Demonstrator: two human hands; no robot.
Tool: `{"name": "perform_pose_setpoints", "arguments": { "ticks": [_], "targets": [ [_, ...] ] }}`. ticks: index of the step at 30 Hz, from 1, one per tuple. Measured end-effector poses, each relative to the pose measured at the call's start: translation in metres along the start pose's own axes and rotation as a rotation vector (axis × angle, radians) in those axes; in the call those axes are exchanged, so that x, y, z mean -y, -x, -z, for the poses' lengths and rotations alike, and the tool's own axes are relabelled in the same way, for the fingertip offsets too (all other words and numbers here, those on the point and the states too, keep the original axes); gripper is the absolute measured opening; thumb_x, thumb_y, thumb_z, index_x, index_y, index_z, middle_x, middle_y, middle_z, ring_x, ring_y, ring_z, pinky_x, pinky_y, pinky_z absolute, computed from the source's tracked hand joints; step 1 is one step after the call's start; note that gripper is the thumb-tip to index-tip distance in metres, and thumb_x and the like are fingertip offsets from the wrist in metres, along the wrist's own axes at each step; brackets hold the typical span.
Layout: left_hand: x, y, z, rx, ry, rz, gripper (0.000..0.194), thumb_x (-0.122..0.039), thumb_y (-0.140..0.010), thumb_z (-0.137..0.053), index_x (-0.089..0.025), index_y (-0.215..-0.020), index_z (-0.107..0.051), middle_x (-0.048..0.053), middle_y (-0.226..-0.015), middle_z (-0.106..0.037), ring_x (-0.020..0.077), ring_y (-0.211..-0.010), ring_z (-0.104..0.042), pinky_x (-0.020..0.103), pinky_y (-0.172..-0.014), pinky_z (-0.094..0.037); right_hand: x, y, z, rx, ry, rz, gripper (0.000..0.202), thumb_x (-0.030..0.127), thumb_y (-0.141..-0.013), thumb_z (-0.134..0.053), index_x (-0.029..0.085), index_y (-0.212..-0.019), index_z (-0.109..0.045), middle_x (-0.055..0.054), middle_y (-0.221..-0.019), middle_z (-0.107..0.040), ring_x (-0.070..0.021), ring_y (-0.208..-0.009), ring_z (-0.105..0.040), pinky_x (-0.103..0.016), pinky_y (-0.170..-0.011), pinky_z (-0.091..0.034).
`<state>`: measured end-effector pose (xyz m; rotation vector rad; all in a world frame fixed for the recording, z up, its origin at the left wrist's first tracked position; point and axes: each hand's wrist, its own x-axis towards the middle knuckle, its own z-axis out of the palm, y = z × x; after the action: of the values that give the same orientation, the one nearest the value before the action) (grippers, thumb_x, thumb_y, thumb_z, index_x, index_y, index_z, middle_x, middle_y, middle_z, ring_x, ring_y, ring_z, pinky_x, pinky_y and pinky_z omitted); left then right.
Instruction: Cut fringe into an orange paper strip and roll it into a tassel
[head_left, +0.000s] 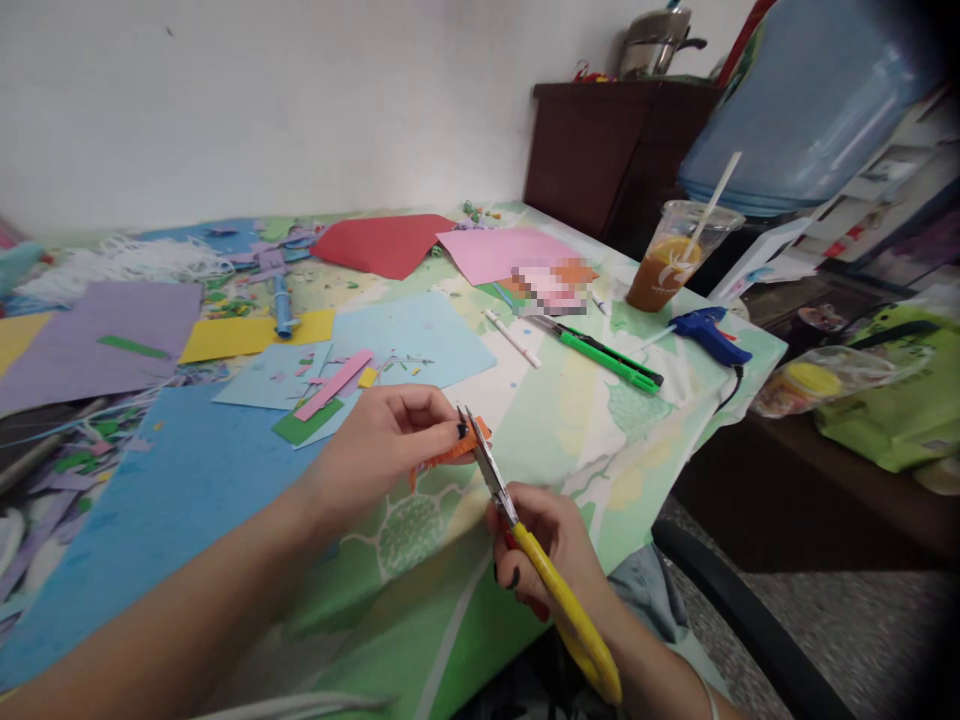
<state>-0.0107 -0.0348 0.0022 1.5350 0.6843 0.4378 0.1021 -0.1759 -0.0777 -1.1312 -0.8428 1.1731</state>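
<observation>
At the far left a purple sheet (97, 330) carries a green strip (133, 347), and nearer the person a blue sheet (180, 500) runs under the left forearm. Right of these, a pink strip (334, 384) lies among scraps just beyond the left hand (390, 430). That hand's thumb and fingers are pressed together on an orange piece (468, 443), held above the tablecloth (427, 600), and the scissors (525, 538) reach across it with their tips a little parted. The likeliest trouble, I judge, is a nicked thumb, since the blades stand right beside its nail; a slip of the pinch or a twist of the scissors could cause it. The small piece could also bend between the blades and be cut crooked if too little of it is kept firm. The piece sits at the left hand's fingertips, one end sticking out to the right past the blades, the other hanging below the fingers. Farther right, the right hand (562, 530) is closed around the scissors' handles, though how its fingers sit in the loops is hard to make out. Beyond lie a green cutter (611, 360), a drink (667, 265) and, rightmost, a glue gun (709, 335).
</observation>
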Motion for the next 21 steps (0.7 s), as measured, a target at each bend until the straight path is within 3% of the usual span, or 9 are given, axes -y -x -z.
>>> {"name": "perform_pose_setpoints", "arguments": {
  "ticks": [9,21],
  "targets": [
    [0.0024,-0.0017,0.0008,-0.013,-0.023,-0.025,0.017,-0.015,-0.075,-0.061,-0.016,-0.059,-0.057,0.001,-0.070,-0.071,0.0157,-0.077,-0.069,0.022,-0.068,-0.052,0.0004,-0.0001,-0.0002,-0.009,0.018,-0.003,0.045,0.045,-0.055,-0.081,0.018,-0.067,-0.048,0.006,-0.055,-0.037,-0.0052,-0.044,-0.028,-0.017,-0.034,-0.021],
    [0.0049,-0.0005,0.0004,0.010,0.121,-0.025,0.017,-0.016,-0.077,-0.061,-0.015,-0.060,-0.056,0.002,-0.076,-0.072,0.0185,-0.083,-0.069,0.032,-0.076,-0.057,-0.0001,0.0004,0.0023,0.026,0.029,0.007,0.055,0.062,-0.053,-0.076,0.019,-0.069,-0.046,0.006,-0.055,-0.036,-0.0057,-0.044,-0.026,-0.019,-0.036,-0.021]
  ]
}}
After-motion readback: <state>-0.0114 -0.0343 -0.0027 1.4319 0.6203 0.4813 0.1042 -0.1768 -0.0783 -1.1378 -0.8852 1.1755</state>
